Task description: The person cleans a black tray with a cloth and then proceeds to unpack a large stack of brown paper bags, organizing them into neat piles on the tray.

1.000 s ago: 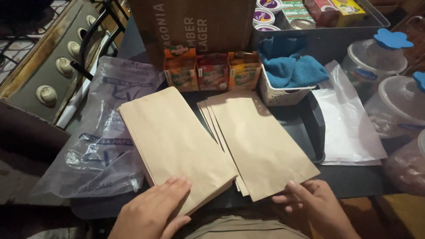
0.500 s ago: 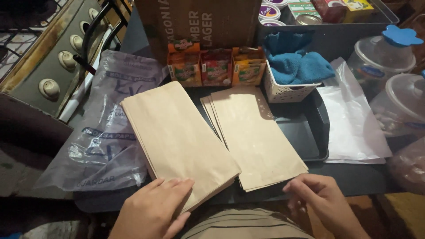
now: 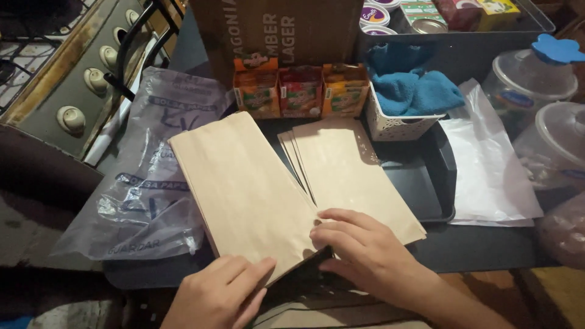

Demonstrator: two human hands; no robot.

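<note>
Dim light falls on a dark table point(image 3: 487, 247) packed with things. At the near edge, the left hand point(image 3: 219, 295) lies flat with loose fingers on the corner of a brown paper bag point(image 3: 244, 192); it grips nothing. The right hand point(image 3: 365, 250) rests with its fingers spread and bent on the low end of a stack of bags point(image 3: 347, 170), pressing it down and not gripping it. That stack sits partly on a black tray point(image 3: 426, 183), and the single bag lies just to its left, touching it. A crinkly plastic wrapper point(image 3: 146, 189) lies further left, by a stove point(image 3: 67, 85). Behind are three juice boxes point(image 3: 300, 91) and a white basket point(image 3: 396, 125) with a blue cloth point(image 3: 414, 91). I think the thin bags could slide apart or crease if a hand pushes too hard.
</note>
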